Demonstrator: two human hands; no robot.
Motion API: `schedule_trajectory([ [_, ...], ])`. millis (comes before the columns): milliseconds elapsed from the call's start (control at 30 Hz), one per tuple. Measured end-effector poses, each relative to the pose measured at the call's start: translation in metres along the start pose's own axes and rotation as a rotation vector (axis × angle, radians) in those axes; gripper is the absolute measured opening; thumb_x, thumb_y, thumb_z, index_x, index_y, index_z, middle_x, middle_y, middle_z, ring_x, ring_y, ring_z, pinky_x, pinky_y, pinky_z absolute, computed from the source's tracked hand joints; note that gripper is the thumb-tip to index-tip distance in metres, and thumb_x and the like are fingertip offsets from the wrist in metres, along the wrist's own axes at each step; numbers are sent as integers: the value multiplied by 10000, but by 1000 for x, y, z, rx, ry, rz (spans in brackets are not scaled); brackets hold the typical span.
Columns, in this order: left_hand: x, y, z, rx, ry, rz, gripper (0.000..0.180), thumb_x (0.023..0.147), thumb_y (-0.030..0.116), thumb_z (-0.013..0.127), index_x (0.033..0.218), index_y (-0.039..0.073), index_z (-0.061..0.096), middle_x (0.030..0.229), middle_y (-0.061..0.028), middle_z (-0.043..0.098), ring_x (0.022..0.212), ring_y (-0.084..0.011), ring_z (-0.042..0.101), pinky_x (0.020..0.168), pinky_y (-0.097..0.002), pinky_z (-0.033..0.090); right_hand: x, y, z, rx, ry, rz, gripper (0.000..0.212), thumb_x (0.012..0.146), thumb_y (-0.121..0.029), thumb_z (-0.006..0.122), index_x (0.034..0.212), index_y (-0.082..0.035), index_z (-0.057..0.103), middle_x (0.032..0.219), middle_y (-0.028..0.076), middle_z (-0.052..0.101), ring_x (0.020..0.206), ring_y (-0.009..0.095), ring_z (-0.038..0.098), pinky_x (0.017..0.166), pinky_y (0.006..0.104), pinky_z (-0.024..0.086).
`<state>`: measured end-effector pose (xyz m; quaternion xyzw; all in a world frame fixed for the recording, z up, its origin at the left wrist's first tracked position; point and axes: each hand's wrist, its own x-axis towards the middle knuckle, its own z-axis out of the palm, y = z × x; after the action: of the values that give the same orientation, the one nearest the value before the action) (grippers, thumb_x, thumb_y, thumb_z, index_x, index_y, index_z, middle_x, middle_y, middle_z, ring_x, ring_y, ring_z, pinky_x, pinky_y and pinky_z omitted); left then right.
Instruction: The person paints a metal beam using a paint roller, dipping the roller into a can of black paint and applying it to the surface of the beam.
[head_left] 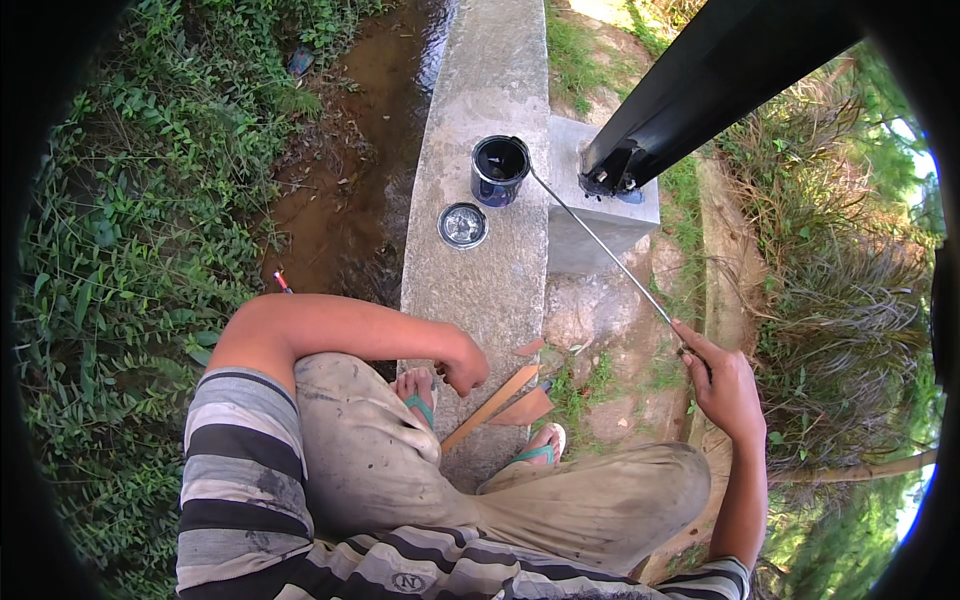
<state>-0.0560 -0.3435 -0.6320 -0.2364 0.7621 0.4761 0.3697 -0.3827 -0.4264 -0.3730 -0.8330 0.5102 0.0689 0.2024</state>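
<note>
My right hand (728, 392) pinches the near end of a long thin metal rod (622, 266). The rod's far end meets the rim of a paint can (499, 180) that stands without its lid and shows dark paint inside. The round silvery can lid (463, 226) lies just in front of the can. Over the wall, near my left foot, hangs my left hand (464, 366); its fingers curl inward and I see nothing in them. Flat orange-brown pieces (520, 409), one a long narrow strip (490, 408), lie beside it between my feet.
I squat on a narrow concrete wall (470, 295). Muddy water (335, 210) and dense plants (150, 220) lie left. A thick black post (690, 95) slants up from a concrete block (600, 225) on the right, with soil, grass and a raised edge (725, 235) beyond.
</note>
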Motion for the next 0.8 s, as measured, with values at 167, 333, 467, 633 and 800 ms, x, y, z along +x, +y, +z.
schedule_trajectory([
  [167,18,-13,15,11,38,4,352,963,340,630,1128,63,771,1004,-167,785,892,-352,761,782,-498,589,14,-9,3,-93,63,-42,511,1005,-99,648,1495,-245,651,949,223,731,870,465,697,792,555,545],
  [333,6,0,-4,3,19,-33,372,952,344,639,1179,81,773,1052,-171,788,941,-364,760,808,-500,588,19,-9,11,-37,49,-77,523,1001,-111,662,1509,-232,633,964,233,732,868,471,695,776,561,542],
  [467,21,-12,8,-1,28,-28,374,944,346,643,1180,86,774,1061,-173,788,966,-364,756,826,-513,584,16,-13,7,-52,-2,-87,506,1006,-113,658,1503,-203,630,965,233,727,836,477,699,762,557,551],
  [633,27,-17,14,31,34,-4,380,942,341,643,1189,83,772,1086,-176,788,979,-380,751,845,-533,578,15,-62,-32,-430,17,-78,449,1016,-94,614,1459,-155,659,961,207,726,803,430,734,745,545,569],
  [800,23,1,-18,64,112,104,377,951,338,643,1188,80,782,1105,-183,784,994,-399,743,861,-543,573,30,-98,-73,-696,-75,-119,505,985,-92,656,1484,-167,640,886,195,702,797,422,701,756,554,528],
])
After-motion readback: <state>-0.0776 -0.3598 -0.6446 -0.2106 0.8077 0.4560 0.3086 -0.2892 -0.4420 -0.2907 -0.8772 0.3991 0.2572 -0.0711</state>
